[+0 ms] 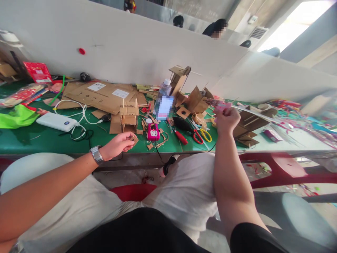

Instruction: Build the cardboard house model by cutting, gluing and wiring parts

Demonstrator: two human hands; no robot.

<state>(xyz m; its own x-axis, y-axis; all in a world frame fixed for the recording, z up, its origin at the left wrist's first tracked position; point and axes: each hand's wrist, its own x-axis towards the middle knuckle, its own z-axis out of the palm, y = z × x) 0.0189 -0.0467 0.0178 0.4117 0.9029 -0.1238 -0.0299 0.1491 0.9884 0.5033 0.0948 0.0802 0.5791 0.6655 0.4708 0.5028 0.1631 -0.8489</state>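
Observation:
My left hand point(118, 144) wears a metal watch and is closed on a small cardboard piece point(134, 139) at the near edge of the green table point(31, 135). In front of it stands a small cardboard model house point(129, 116). My right hand point(225, 119) is raised over the table's right part, fingers closed on a pink tool point(220, 105) whose tip points left. I cannot make out exactly what the tool is. Cardboard structures point(250, 123) sit just right of that hand.
A white power bank point(56, 121) with cable, flat cardboard sheets point(101, 94), a water bottle point(163, 98), a pink tape measure point(153, 132), red-handled pliers point(181, 130) and yellow-handled scissors point(204, 134) lie on the table. A white partition point(126, 45) backs it. A red stool point(279, 170) stands at right. People sit beyond.

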